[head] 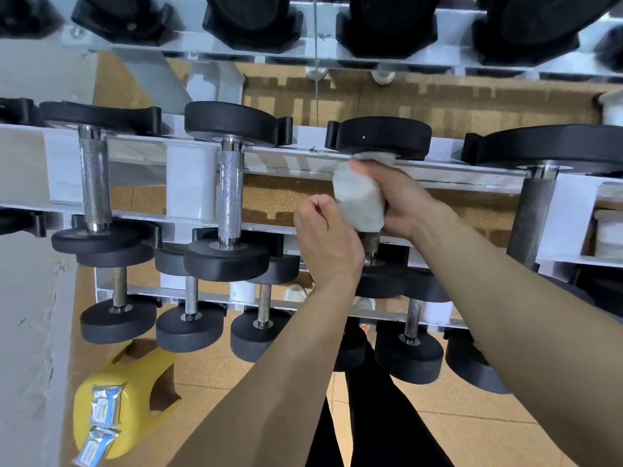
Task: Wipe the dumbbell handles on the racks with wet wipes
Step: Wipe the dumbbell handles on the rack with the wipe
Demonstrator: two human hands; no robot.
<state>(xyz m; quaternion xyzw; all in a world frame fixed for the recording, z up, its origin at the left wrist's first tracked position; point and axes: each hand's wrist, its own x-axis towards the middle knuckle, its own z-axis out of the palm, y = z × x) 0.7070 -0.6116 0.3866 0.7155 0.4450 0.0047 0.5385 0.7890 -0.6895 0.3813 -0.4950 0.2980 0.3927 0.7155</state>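
Now right hand (pixel 401 200) grips wipe (pixel 359 197) round handle (pixel 369 242) | left hand (pixel 325 237) curled, perhaps empty

Wipe (pixel 359 197) and right hand (pixel 404 200) cover most of the handle (pixel 371 241) — only its lower end shows. Whether the left hand (pixel 325 237) pinches the wipe is hidden. Top dumbbells (pixel 251 18) run off the edge; packet (pixel 102 407) print — too small to read.

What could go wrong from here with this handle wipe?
1. The wipe gripped by the right hand covers only the upper handle, so the bare lower end may get missed.
2. The left hand and right hand work close to the rack rail. If the dumbbell shifts, fingers could get pinched.
3. A wipe packet appears to overhang the yellow stool and might slide off.
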